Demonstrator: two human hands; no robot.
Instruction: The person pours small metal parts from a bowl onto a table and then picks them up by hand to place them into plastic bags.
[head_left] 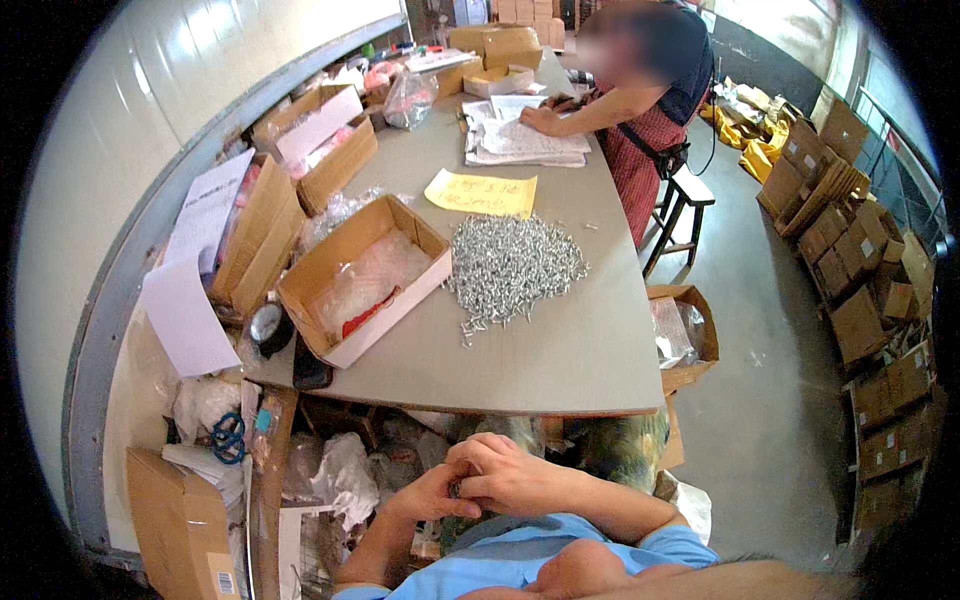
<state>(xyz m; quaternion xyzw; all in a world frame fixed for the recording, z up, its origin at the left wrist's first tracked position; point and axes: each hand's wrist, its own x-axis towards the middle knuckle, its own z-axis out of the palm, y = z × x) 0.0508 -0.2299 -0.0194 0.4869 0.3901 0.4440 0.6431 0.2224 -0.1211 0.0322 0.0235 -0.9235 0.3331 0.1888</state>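
Both my hands are closed together in front of my body, below the table's near edge. My right hand (508,474) lies over my left hand (436,494), with fingers curled and overlapping. Something small and dark shows between them, too hidden to name. On the grey table (560,365) ahead lies a heaped pile of small silver screws or rivets (515,268). Left of the pile stands an open cardboard box (395,325) holding clear plastic bags (375,270) and a red strip (370,312). A yellow handwritten sheet (482,192) lies just beyond the pile.
A co-worker (650,110) leans over papers (520,140) at the table's far right, near a black stool (682,215). More boxes (340,165) line the left side. A carton (690,340) stands beside the right edge; stacked cartons (850,260) fill the right wall.
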